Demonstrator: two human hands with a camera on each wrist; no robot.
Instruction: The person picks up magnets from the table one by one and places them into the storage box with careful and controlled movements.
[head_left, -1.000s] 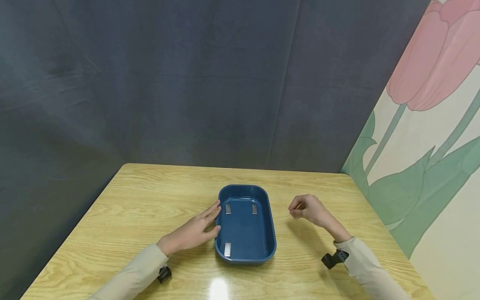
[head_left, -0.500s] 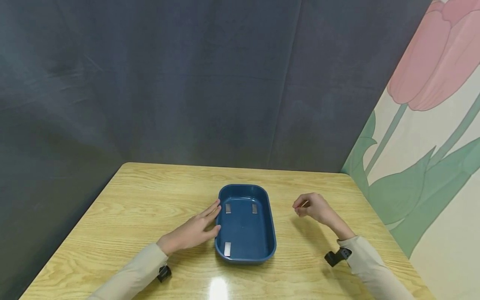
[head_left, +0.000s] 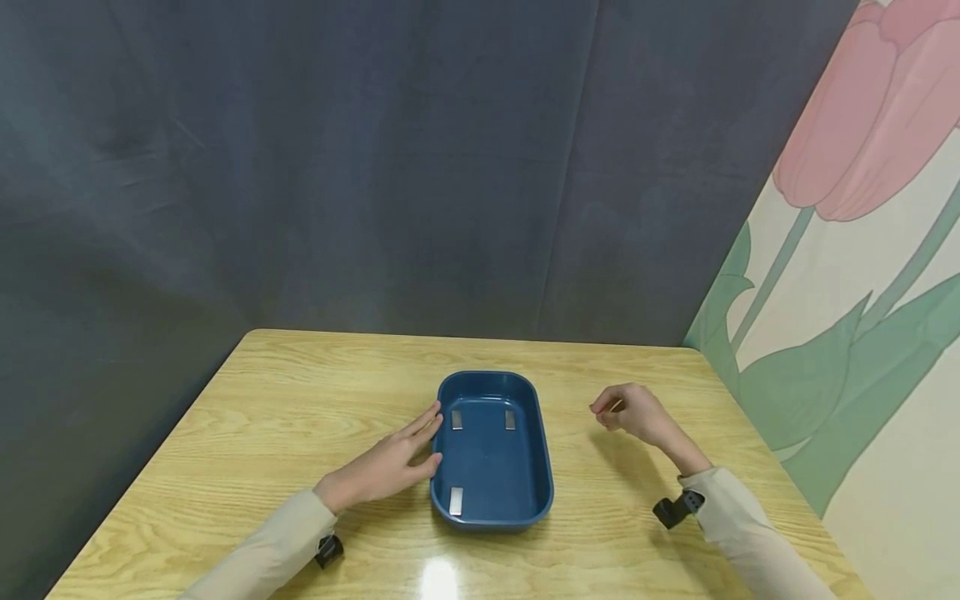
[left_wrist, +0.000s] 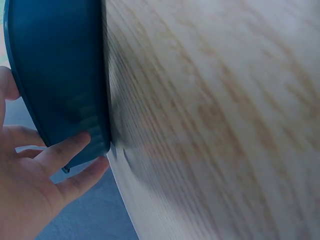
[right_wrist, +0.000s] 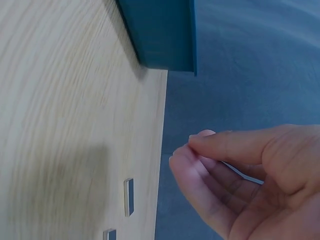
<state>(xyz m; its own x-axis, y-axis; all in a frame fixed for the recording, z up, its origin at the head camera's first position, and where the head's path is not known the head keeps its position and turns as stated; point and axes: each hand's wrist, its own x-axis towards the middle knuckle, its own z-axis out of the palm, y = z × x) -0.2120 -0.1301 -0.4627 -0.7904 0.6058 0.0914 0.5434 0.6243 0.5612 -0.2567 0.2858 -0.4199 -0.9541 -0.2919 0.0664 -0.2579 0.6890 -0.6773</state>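
Note:
A dark blue rectangular tray (head_left: 491,475) with rounded corners sits on the table. Three small silvery flat pieces lie inside: one at far left (head_left: 457,420), one at far right (head_left: 510,420) and one at near left (head_left: 456,501). My left hand (head_left: 382,468) rests against the tray's left side, fingers spread; in the left wrist view, fingertips touch its outer wall (left_wrist: 60,75). Apart from the tray, my right hand (head_left: 633,414) hovers over the table to its right. Its thumb and fingertips (right_wrist: 182,155) meet, with nothing visible between them.
In the right wrist view, two small flat blocks, one whole (right_wrist: 129,197) and one cut off by the frame (right_wrist: 110,234), lie on the wooden table (head_left: 315,375). A dark curtain (head_left: 412,167) hangs behind and left. A flower-painted wall (head_left: 907,400) stands at right.
My right hand has moved slightly to the right and a little farther back, away from the tray. The left hand, the tray and the pieces in it stay in place.

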